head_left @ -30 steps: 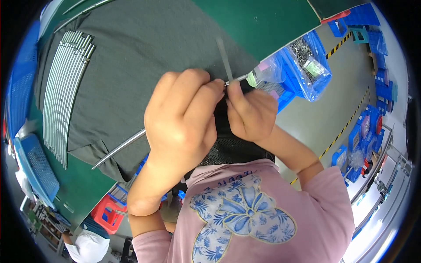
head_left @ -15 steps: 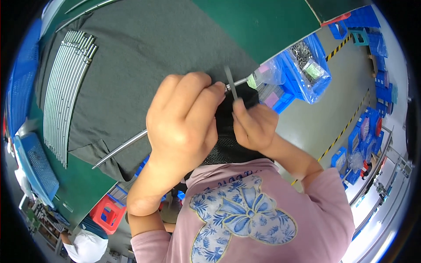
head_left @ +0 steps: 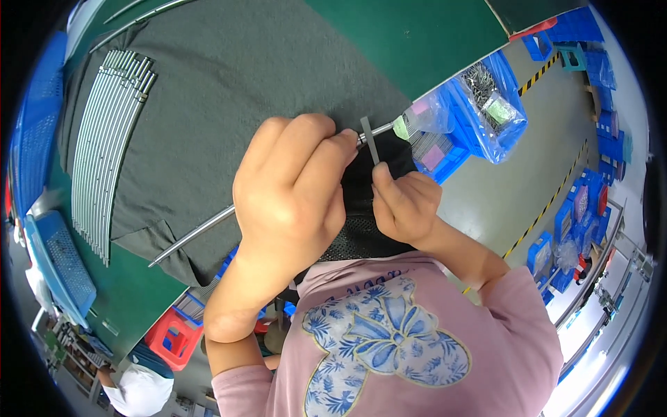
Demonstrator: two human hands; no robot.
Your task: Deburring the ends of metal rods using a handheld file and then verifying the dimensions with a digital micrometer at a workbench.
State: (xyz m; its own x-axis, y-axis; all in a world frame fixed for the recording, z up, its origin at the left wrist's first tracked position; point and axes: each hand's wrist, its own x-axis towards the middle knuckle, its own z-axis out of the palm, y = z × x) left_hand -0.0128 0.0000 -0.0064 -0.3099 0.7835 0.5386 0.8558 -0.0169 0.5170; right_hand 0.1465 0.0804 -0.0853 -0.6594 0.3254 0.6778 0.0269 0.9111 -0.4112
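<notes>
My left hand (head_left: 292,191) is closed around a long, thin metal rod (head_left: 194,235), which runs slantwise over the dark cloth (head_left: 229,76). The rod's grooved end comes out past my fingertips toward the right. My right hand (head_left: 406,205) pinches a flat grey file-like strip (head_left: 370,142) between thumb and fingers. That strip lies across the rod near the grooved end; whether the two touch I cannot tell. On the cloth at the left, many similar rods (head_left: 111,153) lie side by side in a row.
Beyond the table's right edge stands a blue bin (head_left: 511,132) lined with plastic, full of small metal parts. A blue perforated basket (head_left: 62,264) is at the left edge. Below the table are a red stool (head_left: 174,340) and another person (head_left: 142,389).
The grey strip, blurred before, now shows sharply and has shifted slightly toward me and to the right with my right hand. My left hand keeps its hold on the rod.
</notes>
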